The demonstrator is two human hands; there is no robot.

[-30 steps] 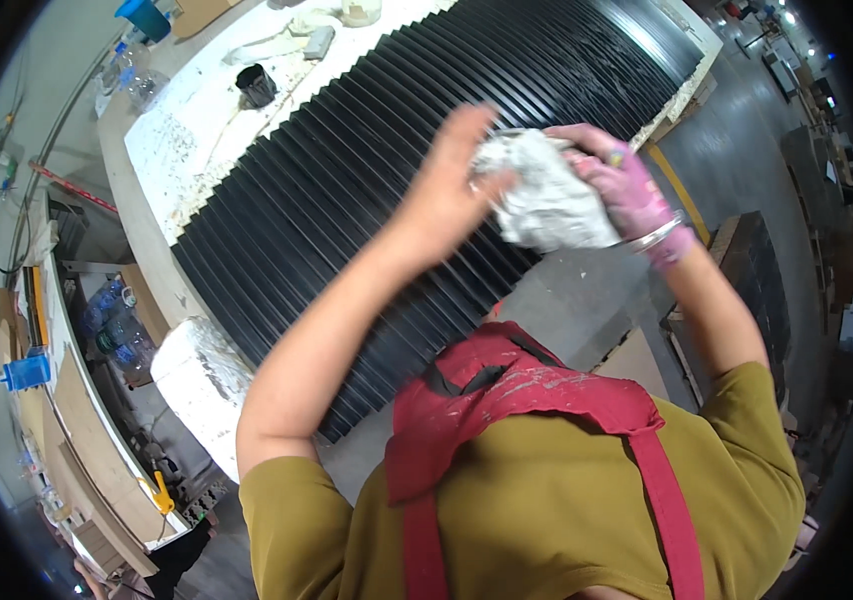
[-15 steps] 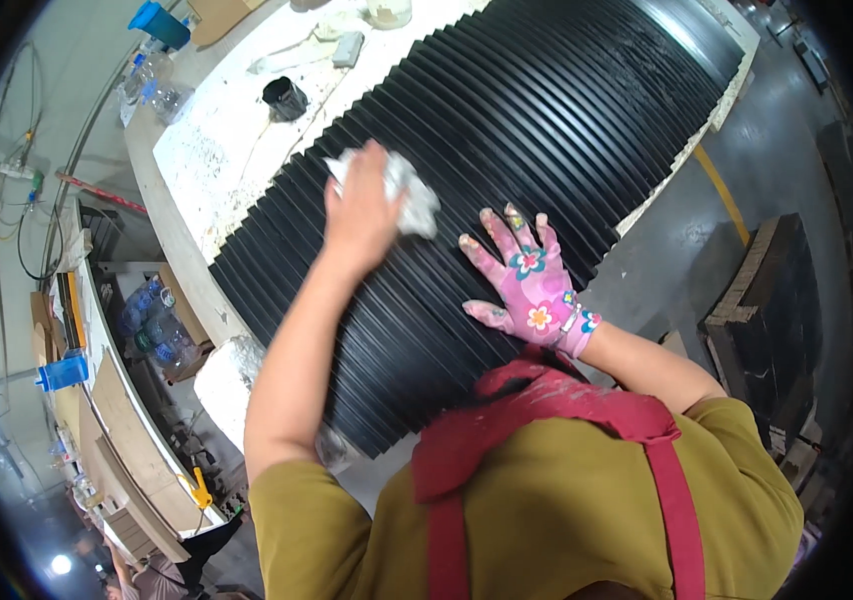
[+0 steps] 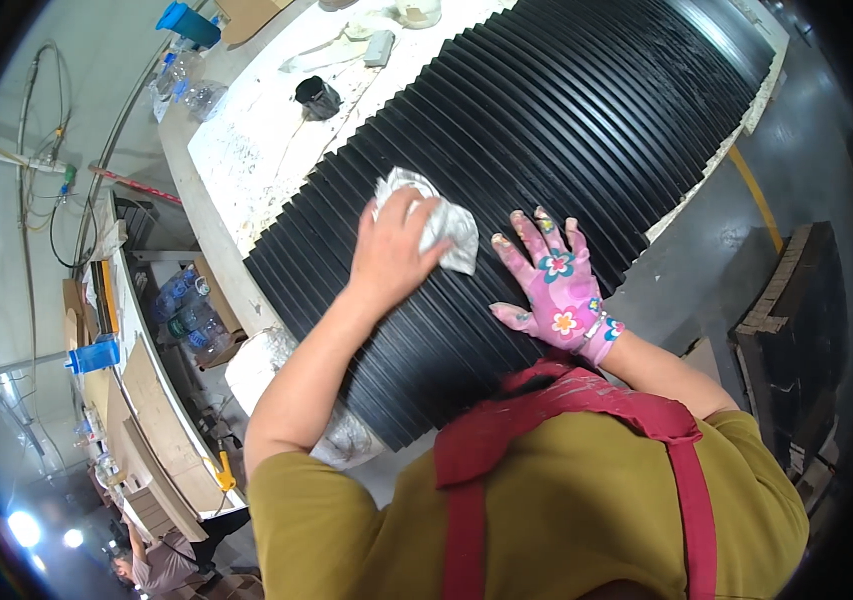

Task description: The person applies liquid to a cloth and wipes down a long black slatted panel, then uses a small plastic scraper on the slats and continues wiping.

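Note:
A large black panel of close parallel ridges point(image 3: 547, 110) lies across the table in front of me. My bare left hand point(image 3: 394, 245) is pressed over a crumpled white cloth point(image 3: 457, 232) on the ridges, its fingers bent around the near edge of the cloth. To the right, my right hand point(image 3: 559, 300) wears a pink flowered glove with stained fingertips. It rests flat on the panel near the right edge, fingers spread, holding nothing.
Beyond the panel on the white-covered tabletop point(image 3: 257, 140) stand a black cup point(image 3: 318, 98) and a grey block point(image 3: 379, 48). Plastic bottles point(image 3: 197, 95) and a blue pitcher point(image 3: 190, 25) sit far left. A dark stack point(image 3: 797, 340) is at right; another person point(image 3: 162, 565) is lower left.
My left hand and the cloth have slid a little nearer to me across the ridges. The right hand keeps its place on the panel. The whole view has shifted slightly.

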